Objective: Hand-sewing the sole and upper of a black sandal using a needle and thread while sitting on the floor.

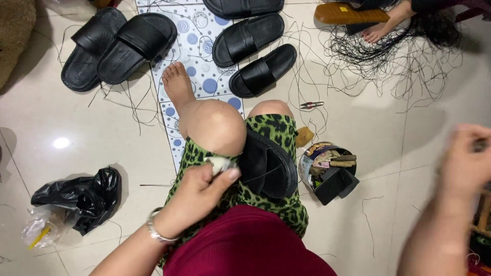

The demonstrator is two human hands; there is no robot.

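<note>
While you sit on the tiled floor (102,133) with one knee raised, your left hand (197,191) is closed around a small whitish lump (220,164), thumb and fingers pinching it against the leopard-print cloth over your lap. Just beside that hand, a black slipper (267,166) rests on your thigh, wedged under the raised knee; a thin thread runs across its strap. Your right hand (468,161) is raised well out to the right and blurred. It looks curled around something small and dark, but you cannot tell what, nor how firmly.

Near the slipper, on the floor to its right, stands a round tin (327,168) of tools with a black box in it. Small clippers (311,105) lie beyond it. More black slippers (117,46) lie in pairs ahead, some on a dotted mat (202,61). Loose black thread (388,56) tangles at top right, beside another person's foot (376,33). A black plastic bag (84,197) sits at left.
</note>
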